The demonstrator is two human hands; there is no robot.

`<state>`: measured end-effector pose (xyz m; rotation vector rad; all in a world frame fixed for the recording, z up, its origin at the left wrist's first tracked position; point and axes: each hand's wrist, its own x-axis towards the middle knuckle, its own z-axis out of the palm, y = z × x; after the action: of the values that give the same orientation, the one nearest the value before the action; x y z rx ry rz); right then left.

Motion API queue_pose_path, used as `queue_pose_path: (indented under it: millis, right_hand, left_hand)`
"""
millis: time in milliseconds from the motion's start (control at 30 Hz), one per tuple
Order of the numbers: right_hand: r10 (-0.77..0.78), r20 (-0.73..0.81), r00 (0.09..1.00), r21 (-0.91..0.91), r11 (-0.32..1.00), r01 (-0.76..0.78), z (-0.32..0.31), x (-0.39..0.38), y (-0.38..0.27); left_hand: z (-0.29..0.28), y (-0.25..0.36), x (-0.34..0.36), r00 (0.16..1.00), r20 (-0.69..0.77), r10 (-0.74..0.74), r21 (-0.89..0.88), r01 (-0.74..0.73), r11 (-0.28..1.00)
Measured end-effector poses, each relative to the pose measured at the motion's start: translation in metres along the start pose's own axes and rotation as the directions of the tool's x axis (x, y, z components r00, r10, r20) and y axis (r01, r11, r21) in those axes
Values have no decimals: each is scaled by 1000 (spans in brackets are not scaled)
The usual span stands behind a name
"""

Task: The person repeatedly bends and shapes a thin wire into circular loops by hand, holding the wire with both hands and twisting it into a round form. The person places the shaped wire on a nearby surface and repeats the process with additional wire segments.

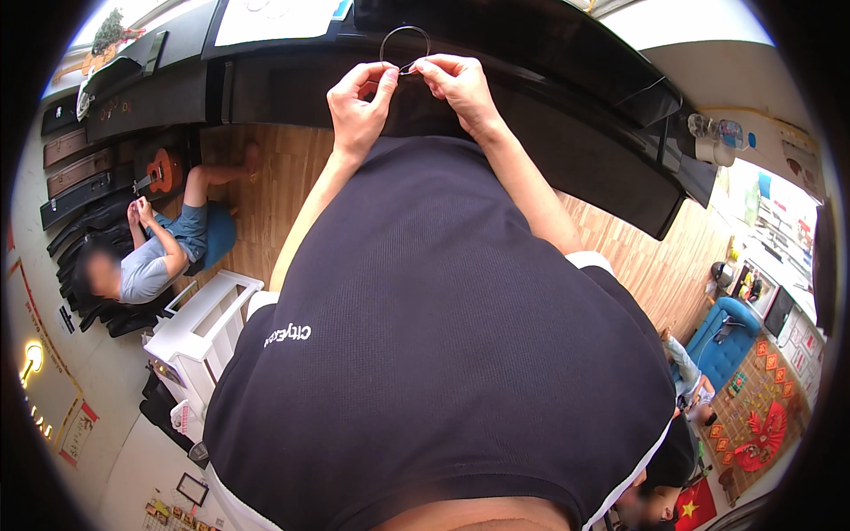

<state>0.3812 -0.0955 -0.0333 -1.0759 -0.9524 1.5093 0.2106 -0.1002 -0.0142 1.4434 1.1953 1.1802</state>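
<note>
Fingers (387,83) of left hand (357,106) and right hand (459,87) pinch loop (405,27) at its near side; thin, likely springy, it could slip if either pinch slackens.

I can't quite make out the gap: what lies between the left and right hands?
In the head view, the lower part of a thin loop crosses between the left hand and right hand, within their fingers.

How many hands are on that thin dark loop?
2: the wearer's left hand pinches the loop at its lower left, and their right hand at its lower right.
</note>
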Motion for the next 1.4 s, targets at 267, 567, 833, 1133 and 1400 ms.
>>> queue_pose_path:
  millis: [267,567,833,1133,1400]
  right_hand:
    - [-35,51,998,-36,999,36,1,-1,-1]
    - [9,90,996,-19,1000,-8,3,-1,0]
    - [77,113,991,41,996,-82,4,1,0]
    - [103,81,991,-13,995,-102,0,4,3]
    - [194,117,974,-65,980,-188,-6,-4,7]
  left_hand:
    - [-3,-9,3,992,36,-123,-276,128,953]
    - [-9,-15,3,961,140,-240,-510,278,814]
    - [-12,-18,6,935,201,-291,-542,354,762]
    - [-14,-32,7,912,196,-361,-432,411,803]
    - [-60,-60,38,918,-29,-395,-426,347,836]
